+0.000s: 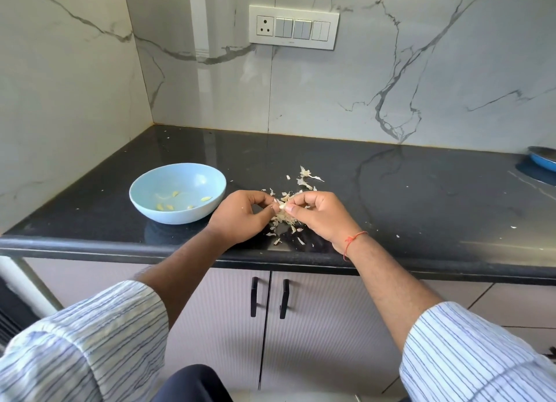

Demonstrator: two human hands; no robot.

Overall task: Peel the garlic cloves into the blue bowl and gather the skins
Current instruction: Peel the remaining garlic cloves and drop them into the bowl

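Note:
A light blue bowl [144,203] sits on the black counter at the left, with several peeled yellowish garlic cloves [168,206] inside. Right of it, my left hand [243,218] and my right hand [319,215] meet fingertip to fingertip, both pinching one small garlic clove [282,206] between them. Below and behind the hands lies a loose pile of papery garlic skins [285,219], partly hidden by my fingers. More skins [305,175] are scattered farther back on the counter.
The black counter [406,197] ends in a front edge just under my wrists, with cabinet doors below. Marble walls close off the left and back. A blue pan [543,157] pokes in at the far right. Tiny skin flecks dot the surface.

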